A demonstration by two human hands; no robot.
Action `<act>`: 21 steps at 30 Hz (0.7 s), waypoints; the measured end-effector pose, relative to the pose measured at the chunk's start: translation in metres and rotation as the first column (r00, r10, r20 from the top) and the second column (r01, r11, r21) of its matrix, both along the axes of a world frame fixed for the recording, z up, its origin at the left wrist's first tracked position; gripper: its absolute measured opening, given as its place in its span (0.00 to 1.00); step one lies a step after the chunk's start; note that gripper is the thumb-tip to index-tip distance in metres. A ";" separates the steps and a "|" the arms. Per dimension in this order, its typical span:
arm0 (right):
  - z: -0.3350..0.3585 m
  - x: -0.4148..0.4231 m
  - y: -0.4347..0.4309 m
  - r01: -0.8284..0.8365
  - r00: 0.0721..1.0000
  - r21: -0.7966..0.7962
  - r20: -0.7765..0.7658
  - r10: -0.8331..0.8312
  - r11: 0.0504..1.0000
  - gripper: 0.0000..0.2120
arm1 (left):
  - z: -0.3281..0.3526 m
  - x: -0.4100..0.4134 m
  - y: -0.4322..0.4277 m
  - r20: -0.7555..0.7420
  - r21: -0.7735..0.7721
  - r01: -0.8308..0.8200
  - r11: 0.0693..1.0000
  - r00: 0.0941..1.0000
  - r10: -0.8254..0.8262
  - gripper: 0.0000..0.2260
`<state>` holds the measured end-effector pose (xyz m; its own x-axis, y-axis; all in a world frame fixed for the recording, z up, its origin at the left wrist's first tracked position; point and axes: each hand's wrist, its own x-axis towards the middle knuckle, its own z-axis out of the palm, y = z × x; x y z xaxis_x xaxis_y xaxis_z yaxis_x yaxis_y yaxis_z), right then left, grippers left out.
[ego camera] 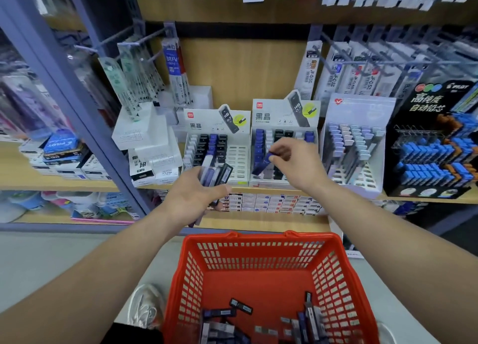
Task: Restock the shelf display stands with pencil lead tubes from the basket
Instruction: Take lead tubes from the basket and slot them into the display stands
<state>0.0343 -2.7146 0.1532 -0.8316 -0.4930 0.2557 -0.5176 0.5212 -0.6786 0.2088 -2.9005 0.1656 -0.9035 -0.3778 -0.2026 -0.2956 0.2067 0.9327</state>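
Red plastic mesh basket (261, 237) sits low in front, with dark and blue pencil lead tubes (222, 328) lying loose across its bottom. Up at the shelf, the left hand (196, 196) curls round a bundle of tubes (217, 174), fanned upward in front of the left white card display stand (238, 155). The right hand (292, 162) is the one in play. Its thumb and fingertips pinch a single blue tube (263, 162) by the top end. That tube's long axis slants, lower end pointing down and left at the blue column of the right white card display stand (269, 116), which lies directly beyond the hand. By my read, it needs straightening to match the slot before it slides in, and the right hand is clearly nearer that stand.
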 end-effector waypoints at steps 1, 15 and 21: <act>-0.003 -0.001 -0.005 -0.001 1.000 0.025 -0.007 0.001 1.000 0.06 | 0.000 0.000 -0.004 -0.004 0.002 -0.005 1.000 1.000 0.005 0.13; -0.018 -0.015 -0.018 -0.034 0.949 0.273 -0.293 0.116 0.961 0.06 | -0.008 0.012 -0.022 -0.025 -0.002 -0.018 1.000 1.000 0.018 0.12; -0.020 -0.012 -0.030 0.032 0.961 0.320 -0.269 0.059 0.947 0.10 | -0.005 0.013 -0.020 -0.032 0.004 -0.032 0.999 0.999 0.032 0.10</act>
<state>0.0221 -2.7444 0.1336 -0.7452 -0.5964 0.2983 -0.6666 0.6775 -0.3109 0.2221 -2.9204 0.1609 -0.8968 -0.4064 -0.1749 -0.2720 0.1945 0.9424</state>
